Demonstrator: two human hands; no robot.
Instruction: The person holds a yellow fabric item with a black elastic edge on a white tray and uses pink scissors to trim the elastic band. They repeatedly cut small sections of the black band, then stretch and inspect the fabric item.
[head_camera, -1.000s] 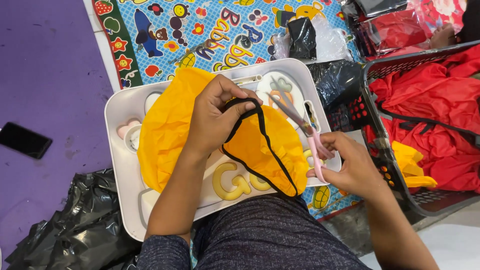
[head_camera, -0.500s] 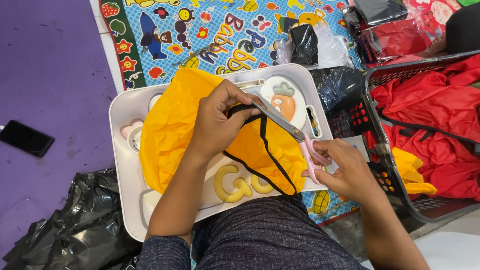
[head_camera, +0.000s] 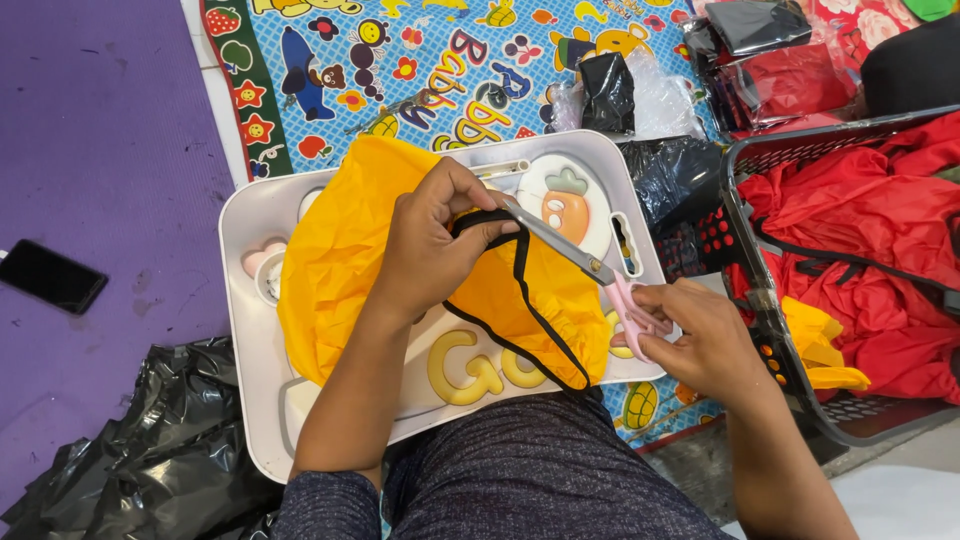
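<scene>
Left hand (head_camera: 440, 240) is seen curled closed, its fingertips pinching the black trim (head_camera: 515, 295) of the yellow fabric piece (head_camera: 340, 270) where the edge bunches near the upper middle of the white lap tray (head_camera: 245, 215). The right hand (head_camera: 700, 335) is closed through the pink handles of a pair of scissors (head_camera: 590, 265), whose metal blades are brought up to the pinched spot; whether the blades are parted or closed cannot be made out. The fabric is spread crumpled over the tray's middle, which rests across the person's lap, with the black trim looped down toward the tray's near edge. The cloth is judged light, thin and limp, likely somewhat slick, so that it would slump and slide unless held taut; it is not fragile, though it could be nicked by a stray cut. The best hold is taken to be on the firmer black trim, close to the blades, as it is gripped now. The scissors' long axis is laid diagonally, tips pointing up and to the left toward the left hand, handles down and to the right. The fabric itself shows no clear axis, being bunched, though its bulk runs from the tray's upper left to lower right. A basket (head_camera: 745, 260) of red cloth (head_camera: 860, 230) stands just beside the tray on the right.
</scene>
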